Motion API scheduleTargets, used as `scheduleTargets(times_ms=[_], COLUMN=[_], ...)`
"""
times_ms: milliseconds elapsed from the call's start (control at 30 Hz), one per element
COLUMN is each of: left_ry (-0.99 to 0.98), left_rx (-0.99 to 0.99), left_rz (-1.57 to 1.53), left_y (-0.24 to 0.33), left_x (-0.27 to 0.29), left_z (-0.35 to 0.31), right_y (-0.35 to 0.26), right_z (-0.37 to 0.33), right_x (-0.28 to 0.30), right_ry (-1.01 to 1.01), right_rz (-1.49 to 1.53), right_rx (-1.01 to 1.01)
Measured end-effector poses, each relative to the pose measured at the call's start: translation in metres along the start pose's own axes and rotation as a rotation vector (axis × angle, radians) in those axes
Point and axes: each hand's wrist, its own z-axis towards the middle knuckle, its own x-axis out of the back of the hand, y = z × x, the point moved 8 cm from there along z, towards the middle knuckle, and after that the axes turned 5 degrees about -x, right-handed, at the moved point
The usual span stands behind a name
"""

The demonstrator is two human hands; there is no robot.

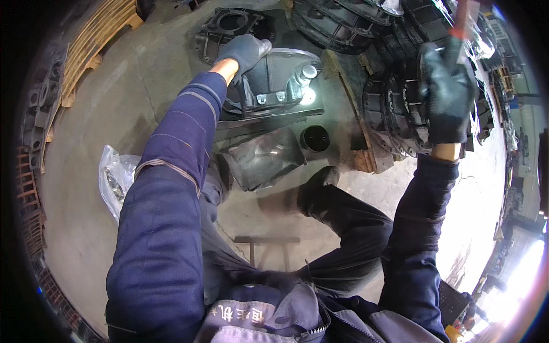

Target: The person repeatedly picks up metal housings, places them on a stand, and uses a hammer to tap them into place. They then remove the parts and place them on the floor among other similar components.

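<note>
Though metal, matte curved housing [274, 77]

This is an industrial workshop or factory floor dealing in heavy metal parts. Bare grey concrete flooring [103, 123] runs throughout. Large, dark, ribbed round metal castings [337, 26] crowd the upper right, near a rough brown wooden pallet [364, 161]; a yellowish slatted wooden pallet [94, 43] lies at upper left. A grey flanged metal housing [274, 77] sits low among them, and dark metal parts with round holes [47, 97] line the left edge.
</note>
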Motion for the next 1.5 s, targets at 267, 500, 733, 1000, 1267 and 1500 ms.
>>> scheduleTargets(times_ms=[267,500,733,1000,1267,1500], left_ry=[0.066,-0.015,-0.029,0.060,0.072,0.080], left_rx=[-0.024,0.055,0.042,0.052,0.064,0.068], left_rz=[0.001,-0.025,-0.006,-0.012,0.006,0.021], left_y=[0.004,-0.003,0.007,0.001,0.006,0.004], left_x=[-0.003,-0.005,0.004,-0.003,-0.001,0.000], left_z=[-0.001,0.002,-0.004,0.001,-0.003,-0.003], right_y=[0.105,-0.007,0.100,0.030,0.107,0.057], right_z=[-0.105,0.005,-0.103,0.017,-0.107,-0.001], right_x=[-0.115,-0.020,-0.124,-0.021,-0.123,-0.058], right_ry=[-0.523,-0.090,-0.503,-0.228,-0.607,-0.420], right_rz=[-0.624,-0.414,-0.767,-0.728,-0.830,-0.805], right_rx=[-0.218,0.083,-0.240,-0.003,-0.333,0.132])
